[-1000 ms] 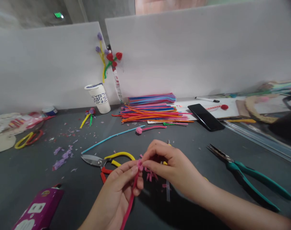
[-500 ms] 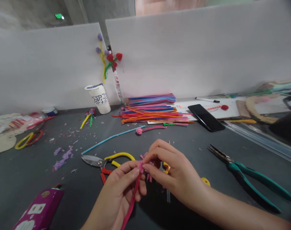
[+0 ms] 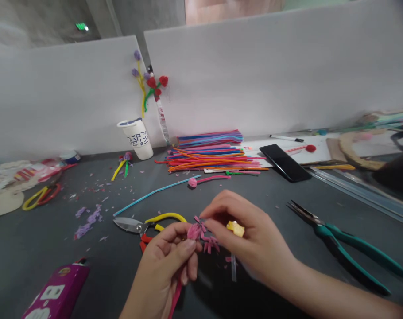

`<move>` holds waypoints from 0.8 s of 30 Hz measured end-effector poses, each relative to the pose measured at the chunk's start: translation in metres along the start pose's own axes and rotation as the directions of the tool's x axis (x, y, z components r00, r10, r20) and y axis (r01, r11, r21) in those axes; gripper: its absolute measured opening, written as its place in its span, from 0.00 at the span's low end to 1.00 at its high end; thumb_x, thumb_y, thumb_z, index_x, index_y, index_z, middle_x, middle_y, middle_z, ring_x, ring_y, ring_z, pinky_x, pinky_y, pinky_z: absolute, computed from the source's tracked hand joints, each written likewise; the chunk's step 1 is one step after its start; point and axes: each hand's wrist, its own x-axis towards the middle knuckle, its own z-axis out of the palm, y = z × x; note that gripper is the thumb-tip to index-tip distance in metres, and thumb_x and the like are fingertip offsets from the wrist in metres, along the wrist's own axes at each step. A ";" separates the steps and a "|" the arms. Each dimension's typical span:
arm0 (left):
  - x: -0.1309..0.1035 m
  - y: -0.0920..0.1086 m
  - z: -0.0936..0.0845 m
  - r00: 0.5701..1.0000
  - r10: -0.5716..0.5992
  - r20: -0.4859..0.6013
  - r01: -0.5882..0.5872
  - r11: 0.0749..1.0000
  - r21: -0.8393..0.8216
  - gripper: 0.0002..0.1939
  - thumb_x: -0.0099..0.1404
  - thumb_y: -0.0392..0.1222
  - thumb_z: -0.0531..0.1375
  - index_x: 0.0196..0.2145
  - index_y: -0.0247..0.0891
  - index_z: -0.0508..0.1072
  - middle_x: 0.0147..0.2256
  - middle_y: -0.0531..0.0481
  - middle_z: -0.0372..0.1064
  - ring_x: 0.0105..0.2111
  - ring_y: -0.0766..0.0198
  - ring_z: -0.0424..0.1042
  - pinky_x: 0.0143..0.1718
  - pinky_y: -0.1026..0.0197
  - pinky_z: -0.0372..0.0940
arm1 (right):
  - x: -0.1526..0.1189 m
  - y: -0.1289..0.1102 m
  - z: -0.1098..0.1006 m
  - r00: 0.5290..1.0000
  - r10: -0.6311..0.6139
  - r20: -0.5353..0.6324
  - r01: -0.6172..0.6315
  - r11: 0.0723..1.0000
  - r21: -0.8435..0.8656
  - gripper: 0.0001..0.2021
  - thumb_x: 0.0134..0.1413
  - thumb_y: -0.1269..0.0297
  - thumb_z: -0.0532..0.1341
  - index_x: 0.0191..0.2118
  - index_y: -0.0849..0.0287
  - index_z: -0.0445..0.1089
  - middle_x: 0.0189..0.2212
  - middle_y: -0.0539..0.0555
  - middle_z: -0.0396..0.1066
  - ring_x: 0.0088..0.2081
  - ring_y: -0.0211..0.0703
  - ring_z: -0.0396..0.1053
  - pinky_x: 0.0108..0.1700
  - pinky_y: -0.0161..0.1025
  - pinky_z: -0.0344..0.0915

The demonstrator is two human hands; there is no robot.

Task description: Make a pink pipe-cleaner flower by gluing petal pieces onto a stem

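Note:
Low in the middle, my left hand is closed around a small pink flower head, its thumb and fingers pressed at the base. A dark pink fuzzy stem runs down from this hand. My right hand is pinched beside the flower head, its thumb and index tips at a pink fringed strip that dangles between the hands. Its other fingers are curled and partly hidden. Behind the left hand lie yellow-and-red handled scissors, blades open. A yellow object shows behind the right hand.
Green-handled pliers lie at right, near a black phone. Bundled pipe cleaners, a finished pink flower and a white cup stand or lie behind. Purple scraps and a purple box are at left.
My right fingers have moved slightly up and away from the flower head. More of the pink head and hanging fringe shows, and the left hand has turned the stem lower.

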 end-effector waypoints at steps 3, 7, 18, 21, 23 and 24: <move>-0.001 0.001 0.000 1.000 -0.012 -0.008 0.012 1.000 -0.001 0.09 0.52 0.39 0.69 0.31 0.34 0.76 0.25 0.49 0.73 0.14 0.79 0.59 0.16 0.74 0.51 | 0.003 -0.002 -0.004 0.999 -0.025 -0.029 0.025 1.000 -0.015 0.06 0.54 0.74 0.57 0.30 0.58 0.69 0.28 0.49 0.66 0.28 0.36 0.66 0.29 0.31 0.64; -0.003 0.000 -0.001 1.000 0.020 -0.011 -0.020 1.000 0.016 0.11 0.50 0.41 0.70 0.31 0.35 0.76 0.17 0.54 0.68 0.13 0.77 0.59 0.15 0.75 0.50 | -0.001 -0.005 -0.005 0.982 -0.185 0.035 0.187 0.979 -0.087 0.06 0.53 0.76 0.58 0.32 0.58 0.70 0.29 0.50 0.66 0.29 0.35 0.66 0.31 0.32 0.65; -0.009 -0.006 0.002 0.971 0.233 -0.059 -0.215 0.953 0.214 0.10 0.51 0.45 0.69 0.30 0.38 0.78 0.18 0.55 0.68 0.16 0.71 0.65 0.17 0.71 0.56 | -0.008 -0.006 -0.007 0.929 -0.342 0.141 0.364 0.914 -0.179 0.06 0.57 0.74 0.56 0.35 0.63 0.70 0.31 0.55 0.67 0.34 0.39 0.65 0.34 0.35 0.64; -0.011 -0.007 0.005 0.940 0.327 -0.101 -0.288 0.915 0.282 0.08 0.51 0.43 0.69 0.30 0.40 0.79 0.23 0.53 0.70 0.16 0.71 0.65 0.17 0.70 0.56 | -0.009 -0.005 -0.006 0.931 -0.334 0.144 0.357 0.915 -0.186 0.06 0.57 0.75 0.56 0.35 0.63 0.70 0.31 0.55 0.67 0.34 0.40 0.65 0.35 0.35 0.64; -0.012 -0.008 0.007 0.917 0.386 -0.099 -0.336 0.882 0.332 0.06 0.52 0.43 0.69 0.29 0.41 0.79 0.23 0.53 0.70 0.17 0.70 0.64 0.18 0.69 0.57 | -0.009 -0.004 -0.004 0.934 -0.330 0.138 0.352 0.916 -0.193 0.05 0.57 0.74 0.56 0.34 0.61 0.69 0.32 0.54 0.67 0.34 0.40 0.65 0.36 0.36 0.64; -0.013 -0.007 0.008 0.906 0.412 -0.094 -0.356 0.865 0.354 0.05 0.52 0.42 0.68 0.29 0.42 0.80 0.23 0.53 0.69 0.17 0.70 0.64 0.18 0.68 0.57 | -0.010 -0.004 -0.004 0.935 -0.328 0.133 0.349 0.916 -0.199 0.05 0.57 0.74 0.56 0.34 0.61 0.69 0.32 0.54 0.67 0.34 0.40 0.65 0.37 0.36 0.64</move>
